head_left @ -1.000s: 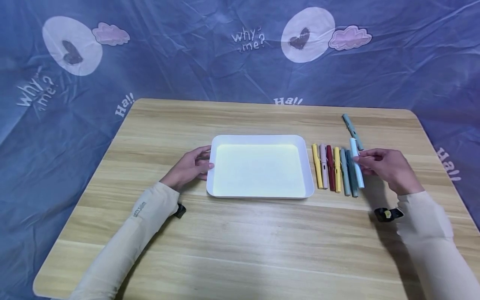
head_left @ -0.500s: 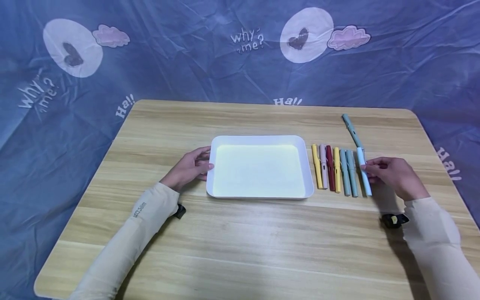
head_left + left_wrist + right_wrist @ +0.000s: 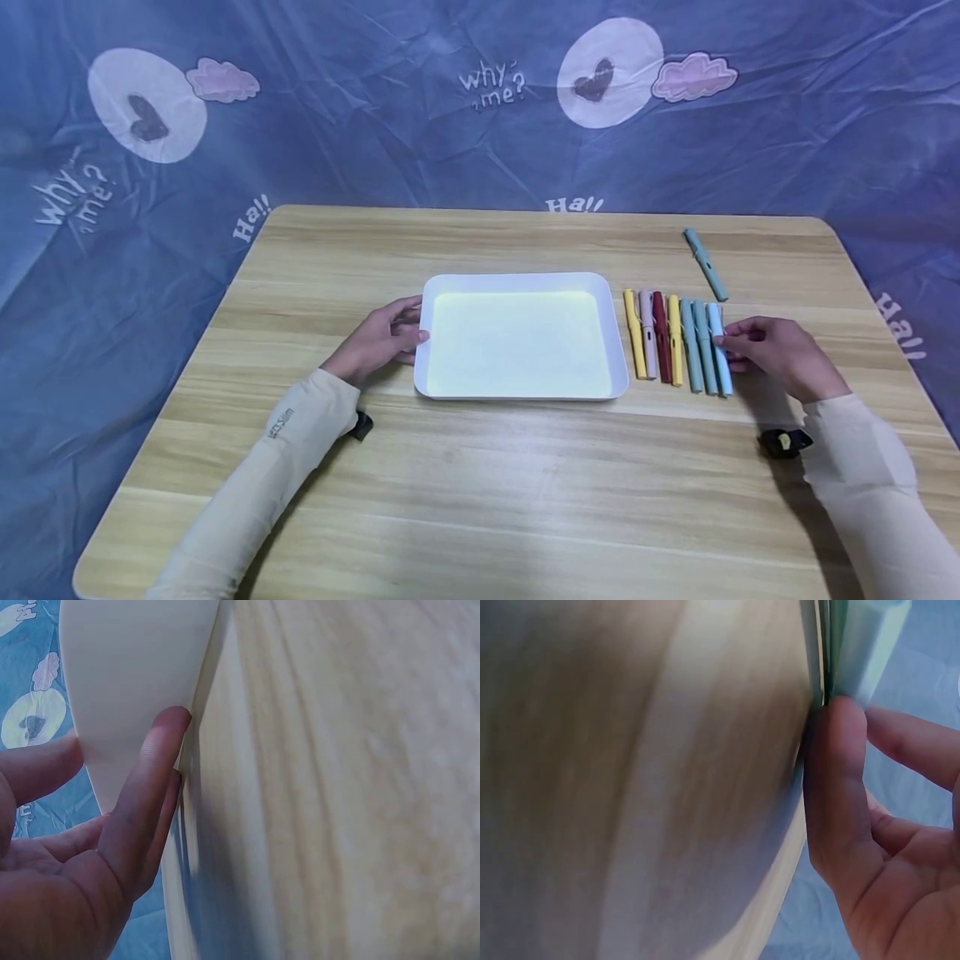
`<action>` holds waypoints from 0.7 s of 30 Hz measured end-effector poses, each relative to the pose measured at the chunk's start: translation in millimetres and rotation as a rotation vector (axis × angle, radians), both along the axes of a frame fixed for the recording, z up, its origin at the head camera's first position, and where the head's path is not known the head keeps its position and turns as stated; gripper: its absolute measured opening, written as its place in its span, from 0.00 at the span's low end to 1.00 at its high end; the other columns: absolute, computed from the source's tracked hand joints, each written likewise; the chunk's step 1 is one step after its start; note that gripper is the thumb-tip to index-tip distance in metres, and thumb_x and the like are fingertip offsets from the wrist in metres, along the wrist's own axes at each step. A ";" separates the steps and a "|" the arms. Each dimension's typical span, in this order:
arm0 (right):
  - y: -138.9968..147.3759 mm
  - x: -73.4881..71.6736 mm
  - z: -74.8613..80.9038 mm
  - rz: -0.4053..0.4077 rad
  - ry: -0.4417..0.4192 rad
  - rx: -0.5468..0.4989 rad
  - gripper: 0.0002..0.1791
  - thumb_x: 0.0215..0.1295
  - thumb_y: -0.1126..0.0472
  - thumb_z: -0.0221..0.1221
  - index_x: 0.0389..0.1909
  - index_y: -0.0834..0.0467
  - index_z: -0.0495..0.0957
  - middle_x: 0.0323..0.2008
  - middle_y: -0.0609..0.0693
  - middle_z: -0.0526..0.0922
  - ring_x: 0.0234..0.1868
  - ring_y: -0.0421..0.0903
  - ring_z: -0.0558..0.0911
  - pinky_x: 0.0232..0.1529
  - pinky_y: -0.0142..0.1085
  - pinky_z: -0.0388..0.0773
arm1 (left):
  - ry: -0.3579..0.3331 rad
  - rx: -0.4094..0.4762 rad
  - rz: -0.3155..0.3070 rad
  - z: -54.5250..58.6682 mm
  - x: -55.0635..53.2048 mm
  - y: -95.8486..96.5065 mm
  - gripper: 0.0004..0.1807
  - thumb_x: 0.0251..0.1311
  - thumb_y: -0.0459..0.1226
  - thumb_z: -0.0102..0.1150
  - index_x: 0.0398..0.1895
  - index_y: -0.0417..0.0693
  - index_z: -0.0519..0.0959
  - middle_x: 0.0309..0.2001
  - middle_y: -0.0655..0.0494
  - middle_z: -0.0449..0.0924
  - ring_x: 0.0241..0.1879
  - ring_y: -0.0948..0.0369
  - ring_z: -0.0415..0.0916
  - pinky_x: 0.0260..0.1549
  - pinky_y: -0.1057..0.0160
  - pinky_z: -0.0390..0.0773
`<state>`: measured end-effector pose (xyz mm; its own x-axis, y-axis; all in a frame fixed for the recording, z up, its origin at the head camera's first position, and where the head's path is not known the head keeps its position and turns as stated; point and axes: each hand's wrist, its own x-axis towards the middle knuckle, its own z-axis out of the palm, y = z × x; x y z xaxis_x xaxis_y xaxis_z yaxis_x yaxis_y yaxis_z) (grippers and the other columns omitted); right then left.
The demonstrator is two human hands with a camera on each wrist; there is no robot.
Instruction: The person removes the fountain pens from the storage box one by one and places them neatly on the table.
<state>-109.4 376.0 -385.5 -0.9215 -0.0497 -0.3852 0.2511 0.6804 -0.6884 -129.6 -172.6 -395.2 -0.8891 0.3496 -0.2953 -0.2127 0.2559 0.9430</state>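
On the left, my left hand (image 3: 380,337) holds the side of a shallow white tray (image 3: 429,367), its thumb at the rim. The left wrist view shows fingers along the tray's outer wall (image 3: 124,667). My right hand (image 3: 780,350) pinches a light blue pen (image 3: 722,362) between thumb and fingers. That pen lies at the right end of a row, beside a teal pen (image 3: 703,346). In the right wrist view, the light blue pen (image 3: 870,645) stands out just past the fingertips, partly covering the neighbouring pens.
The row also has another teal pen (image 3: 692,350), two yellow pens (image 3: 634,333), a lilac pen (image 3: 647,333) and a dark red pen (image 3: 661,333). Behind it, a separate teal pen (image 3: 705,262) lies slanted on the wooden table (image 3: 480,483). A blue printed cloth (image 3: 390,108) hangs behind.
My right hand has brought the light blue pen down from over the teal pens, first rightward, then left against the row's end. My left hand stays at the tray.
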 end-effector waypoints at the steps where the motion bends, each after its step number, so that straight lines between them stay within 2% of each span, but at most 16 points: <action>1: -0.3 0.7 -0.4 0.003 0.002 -0.007 0.24 0.81 0.59 0.55 0.59 0.80 0.68 0.37 0.51 0.85 0.31 0.35 0.84 0.35 0.32 0.88 | -0.001 0.002 0.000 0.2 0.1 0.2 0.38 0.73 0.30 0.59 0.82 0.41 0.55 0.73 0.36 0.65 0.66 0.40 0.72 0.46 0.53 0.90; 5: -0.7 3.3 -1.9 0.012 0.008 0.003 0.22 0.80 0.60 0.56 0.57 0.78 0.68 0.36 0.52 0.84 0.31 0.36 0.83 0.33 0.33 0.88 | 0.002 0.011 -0.004 0.6 0.4 0.5 0.39 0.72 0.30 0.60 0.82 0.40 0.55 0.72 0.36 0.66 0.66 0.41 0.72 0.46 0.53 0.90; 10: -1.0 5.3 -2.6 0.036 0.013 0.055 0.22 0.80 0.57 0.55 0.55 0.75 0.69 0.33 0.51 0.82 0.28 0.38 0.80 0.28 0.34 0.84 | 0.004 -0.012 -0.017 1.5 -2.5 -4.1 0.39 0.73 0.34 0.61 0.82 0.41 0.55 0.72 0.36 0.66 0.65 0.41 0.72 0.47 0.53 0.89; 13: -0.4 5.4 -1.9 0.058 0.026 0.099 0.24 0.81 0.54 0.55 0.56 0.75 0.70 0.34 0.54 0.83 0.29 0.40 0.80 0.27 0.35 0.82 | 0.062 -0.085 -0.027 1.9 -4.3 -11.5 0.37 0.76 0.38 0.58 0.82 0.40 0.56 0.71 0.35 0.67 0.64 0.40 0.74 0.50 0.51 0.88; 15: -0.5 6.1 -1.3 0.087 0.077 0.170 0.26 0.81 0.52 0.54 0.56 0.75 0.70 0.36 0.62 0.84 0.32 0.46 0.83 0.30 0.38 0.83 | 0.174 -0.194 -0.033 3.1 -4.1 -19.0 0.35 0.78 0.41 0.56 0.81 0.39 0.58 0.70 0.35 0.69 0.64 0.40 0.74 0.55 0.49 0.86; 17: -1.8 7.8 -1.0 0.112 0.161 0.244 0.29 0.81 0.51 0.53 0.58 0.77 0.70 0.40 0.71 0.83 0.36 0.57 0.85 0.36 0.48 0.84 | 0.343 -0.357 -0.031 6.9 -1.9 -27.0 0.34 0.79 0.43 0.55 0.80 0.39 0.60 0.70 0.36 0.69 0.67 0.41 0.71 0.64 0.45 0.78; 19: -5.3 11.0 -0.8 0.125 0.255 0.314 0.32 0.82 0.49 0.53 0.63 0.77 0.67 0.49 0.79 0.77 0.45 0.70 0.81 0.43 0.61 0.82 | 0.521 -0.552 -0.022 11.4 1.7 -36.1 0.35 0.78 0.46 0.56 0.80 0.40 0.60 0.74 0.37 0.65 0.73 0.41 0.64 0.74 0.41 0.65; 21: -10.2 15.3 -1.6 0.146 0.365 0.364 0.36 0.81 0.48 0.53 0.71 0.76 0.62 0.58 0.84 0.69 0.55 0.81 0.73 0.49 0.75 0.72 | 0.682 -0.735 -0.019 16.2 5.5 -45.1 0.39 0.76 0.48 0.58 0.81 0.40 0.58 0.79 0.36 0.56 0.78 0.40 0.51 0.78 0.36 0.48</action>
